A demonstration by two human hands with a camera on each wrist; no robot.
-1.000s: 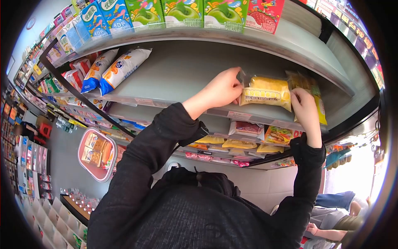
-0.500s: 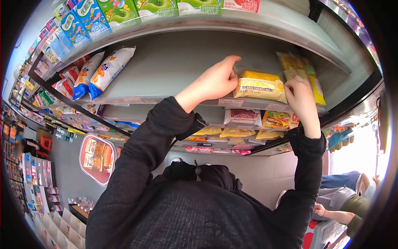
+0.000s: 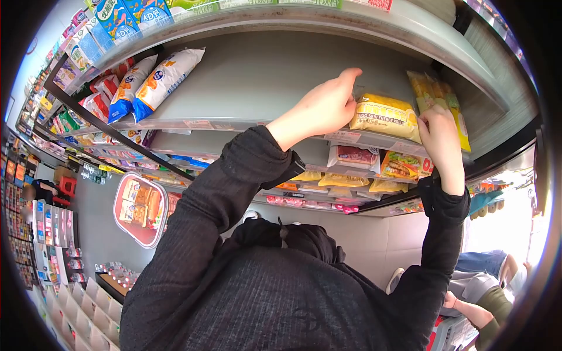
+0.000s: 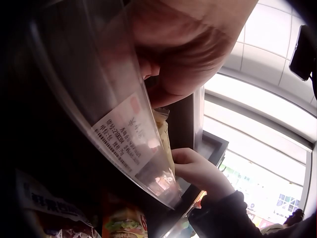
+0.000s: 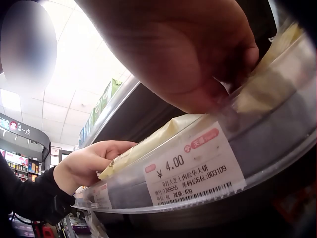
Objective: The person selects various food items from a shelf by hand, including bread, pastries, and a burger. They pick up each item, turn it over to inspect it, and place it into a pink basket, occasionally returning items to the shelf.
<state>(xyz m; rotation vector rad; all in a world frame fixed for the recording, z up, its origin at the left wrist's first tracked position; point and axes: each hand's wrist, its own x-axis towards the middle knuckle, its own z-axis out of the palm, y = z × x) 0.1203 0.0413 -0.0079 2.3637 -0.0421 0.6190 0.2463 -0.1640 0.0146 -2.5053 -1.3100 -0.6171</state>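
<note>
A yellow pack of egg skin energy rolls [image 3: 383,114] lies on the shelf along its front edge, label facing out. My left hand [image 3: 322,108] pinches its left end, with one finger stretched toward the back. At the right end, the fingers of my right hand [image 3: 439,131] pinch the wrapper. Behind that hand, taller yellow packs [image 3: 430,90] lean toward the side panel. The right wrist view shows the pale underside of the pack [image 5: 158,139] behind the clear price strip [image 5: 193,166], with the left hand [image 5: 91,161] at its far end.
Two white-and-blue snack bags [image 3: 167,82] lie at the shelf's left. Drink cartons [image 3: 117,20] stand on the shelf above; packaged foods [image 3: 354,155] fill the one below. A basket with packs [image 3: 120,219] is on the floor at left. Another person's arm [image 3: 471,307] shows at lower right.
The yellow pack has settled flatter along the shelf edge, both hands staying at its ends. A finger of the left hand has straightened out. The head view has shifted, showing less of the upper cartons.
</note>
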